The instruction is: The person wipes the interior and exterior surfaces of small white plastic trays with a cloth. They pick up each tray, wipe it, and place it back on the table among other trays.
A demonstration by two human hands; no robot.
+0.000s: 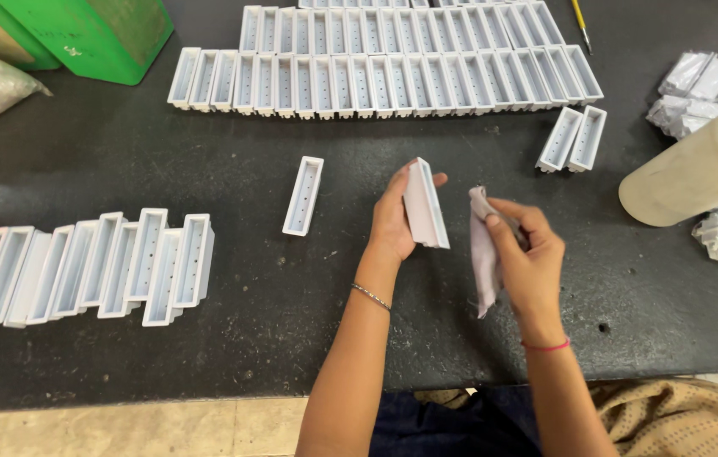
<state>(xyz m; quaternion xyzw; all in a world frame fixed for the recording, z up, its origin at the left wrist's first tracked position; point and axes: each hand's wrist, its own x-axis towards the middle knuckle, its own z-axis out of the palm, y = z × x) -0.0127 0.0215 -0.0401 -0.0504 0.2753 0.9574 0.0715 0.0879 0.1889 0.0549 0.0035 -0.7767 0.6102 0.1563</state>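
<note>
Trays in white plastic lay bunched at the counter's left edge, one lone tray beside them; my left hand gripped a white tray piece upright above the counter, my right hand pinched a pale cloth, a tan bottle lay farther right

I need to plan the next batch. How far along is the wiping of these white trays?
Hard to tell done from waiting. The left hand holds one white tray on edge; the right hand holds a cloth beside it. One loose tray lies alongside. Long rows sit at the back, a leaning stack at left, a pair at right.
</note>
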